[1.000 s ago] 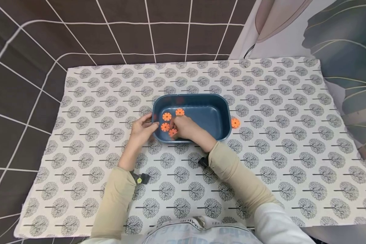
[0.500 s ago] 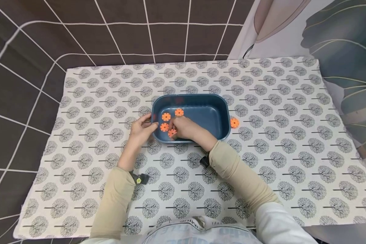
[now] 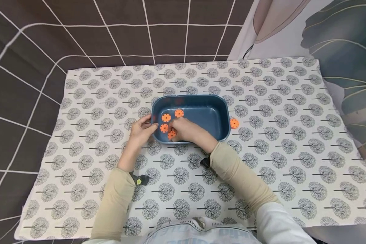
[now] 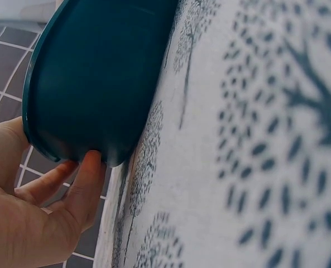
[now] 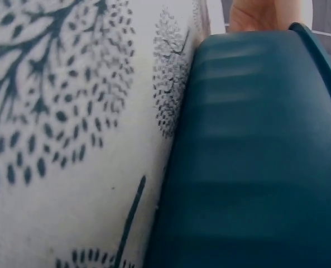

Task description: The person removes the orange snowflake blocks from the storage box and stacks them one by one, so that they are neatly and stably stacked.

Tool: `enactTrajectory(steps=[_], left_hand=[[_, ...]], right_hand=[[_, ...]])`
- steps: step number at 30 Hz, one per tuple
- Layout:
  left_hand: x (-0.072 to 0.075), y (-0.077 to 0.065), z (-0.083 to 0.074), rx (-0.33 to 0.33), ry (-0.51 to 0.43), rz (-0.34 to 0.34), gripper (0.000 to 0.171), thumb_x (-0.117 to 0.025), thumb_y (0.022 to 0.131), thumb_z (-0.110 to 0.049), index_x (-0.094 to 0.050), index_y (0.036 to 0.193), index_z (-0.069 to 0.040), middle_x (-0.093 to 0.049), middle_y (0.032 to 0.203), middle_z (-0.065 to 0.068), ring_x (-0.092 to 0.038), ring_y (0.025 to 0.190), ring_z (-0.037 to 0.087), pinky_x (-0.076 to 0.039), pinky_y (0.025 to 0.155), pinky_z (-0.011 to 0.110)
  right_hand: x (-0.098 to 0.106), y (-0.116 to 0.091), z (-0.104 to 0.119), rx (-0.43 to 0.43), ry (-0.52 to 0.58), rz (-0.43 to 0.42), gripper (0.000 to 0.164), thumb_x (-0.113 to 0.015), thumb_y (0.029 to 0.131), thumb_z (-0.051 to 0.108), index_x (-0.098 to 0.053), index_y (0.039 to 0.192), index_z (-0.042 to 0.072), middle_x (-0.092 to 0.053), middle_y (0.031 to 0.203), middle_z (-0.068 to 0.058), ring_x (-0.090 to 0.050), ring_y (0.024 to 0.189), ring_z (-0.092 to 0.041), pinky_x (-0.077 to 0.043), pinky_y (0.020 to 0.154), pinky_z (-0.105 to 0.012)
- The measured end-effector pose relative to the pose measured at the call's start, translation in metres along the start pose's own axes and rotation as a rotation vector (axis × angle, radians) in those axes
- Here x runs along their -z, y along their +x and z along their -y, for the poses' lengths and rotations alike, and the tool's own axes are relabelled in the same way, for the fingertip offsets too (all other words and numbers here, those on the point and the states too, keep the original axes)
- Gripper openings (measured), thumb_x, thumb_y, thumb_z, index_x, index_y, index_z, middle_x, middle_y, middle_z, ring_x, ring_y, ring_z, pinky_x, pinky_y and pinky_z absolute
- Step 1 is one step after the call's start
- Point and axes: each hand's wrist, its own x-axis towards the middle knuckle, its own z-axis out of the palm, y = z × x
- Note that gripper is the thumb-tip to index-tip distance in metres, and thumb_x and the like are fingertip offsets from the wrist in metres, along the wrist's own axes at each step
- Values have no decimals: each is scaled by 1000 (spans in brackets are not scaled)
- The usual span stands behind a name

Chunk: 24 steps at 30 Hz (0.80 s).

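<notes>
A dark blue plastic basin sits on the patterned cloth. My left hand grips its left end, thumb over the rim and fingers against the outer wall; the left wrist view shows those fingertips on the wall. My right hand reaches over the near rim, its fingers curled down and pinching an orange notched disc near the basin floor. That disc is partly covered by the hand. Other orange notched discs lie flat in the left part of the basin. In the right wrist view the basin's outer wall hides my right hand.
One more orange notched disc lies on the cloth just outside the basin's right end. The tree-print cloth covers the table. Dark tiled-pattern fabric stands behind the table and on its left; a patterned curtain hangs at the right.
</notes>
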Motion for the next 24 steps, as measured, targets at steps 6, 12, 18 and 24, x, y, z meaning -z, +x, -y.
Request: enactTrajectory(steps=[6, 12, 18, 24], left_hand=[[0, 0, 1, 6, 2, -3, 60, -64, 86, -14, -40, 141, -11, -50, 132, 13, -50, 118, 24, -49, 95, 30], [1, -1, 2, 7, -2, -1, 60, -64, 86, -14, -40, 141, -12, -51, 130, 15, -51, 117, 24, -52, 91, 30], [1, -1, 2, 17, 4, -4, 61, -64, 86, -15, -40, 141, -14, -52, 127, 14, -52, 114, 24, -54, 85, 27], [0, 0, 1, 12, -1, -2, 59, -64, 86, -14, -41, 141, -14, -54, 125, 14, -54, 112, 24, -54, 85, 27]], right_hand=[[3, -4, -1, 54, -32, -6, 34, -76, 76, 20, -68, 105, 5, -67, 108, -7, -62, 99, -20, -52, 88, -27], [9, -14, -7, 131, -3, -81, 32, -73, 78, 18, -68, 107, 4, -66, 106, -8, -62, 96, -19, -53, 86, -25], [11, -33, -21, 228, 48, -186, 29, -71, 80, 17, -69, 105, 3, -64, 104, -7, -61, 93, -17, -53, 83, -23], [12, -52, -37, 247, 46, -264, 31, -70, 82, 21, -68, 107, 2, -63, 103, -7, -62, 94, -18, -54, 84, -26]])
